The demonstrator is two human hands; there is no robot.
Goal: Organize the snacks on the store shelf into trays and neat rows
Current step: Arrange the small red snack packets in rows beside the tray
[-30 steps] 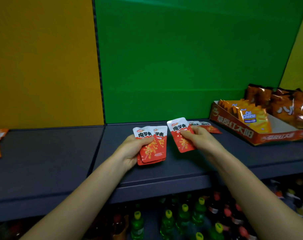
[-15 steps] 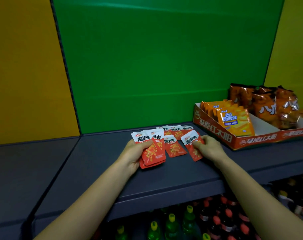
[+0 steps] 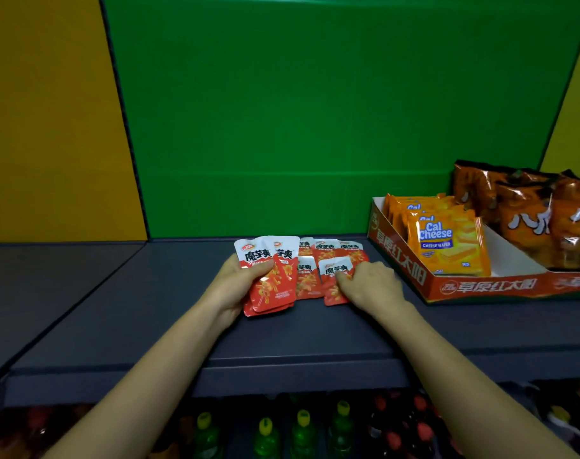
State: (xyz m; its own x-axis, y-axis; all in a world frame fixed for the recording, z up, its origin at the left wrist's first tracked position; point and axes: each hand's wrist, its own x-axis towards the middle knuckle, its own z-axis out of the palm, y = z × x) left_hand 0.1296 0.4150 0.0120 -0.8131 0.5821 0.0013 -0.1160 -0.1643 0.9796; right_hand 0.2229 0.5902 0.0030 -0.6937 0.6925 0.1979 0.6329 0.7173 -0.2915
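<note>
The dark grey shelf (image 3: 149,326) runs under both hands, backed by a green panel (image 3: 315,111) with yellow panels (image 3: 43,120) either side. To the right of the right hand's fingers sits a red cardboard tray (image 3: 480,286) holding Cal Cheese wafer packs (image 3: 447,243) in front and orange snack bags (image 3: 530,210) behind. Below the shelf edge, green bottles with yellow caps (image 3: 265,432) stand in a row. The left hand (image 3: 235,286) has its fingers closed around a fanned stack of red-and-white pouches (image 3: 272,276), thumb across the front. Just right of that stack, the right hand (image 3: 371,286) presses its fingers down on a single pouch (image 3: 335,276) lying flat on the shelf — whether it grips or only pins it, I cannot tell. Beyond those fingers, a back row of pouches (image 3: 328,250) lies flat — another pouch (image 3: 307,276) rests between the two hands
</note>
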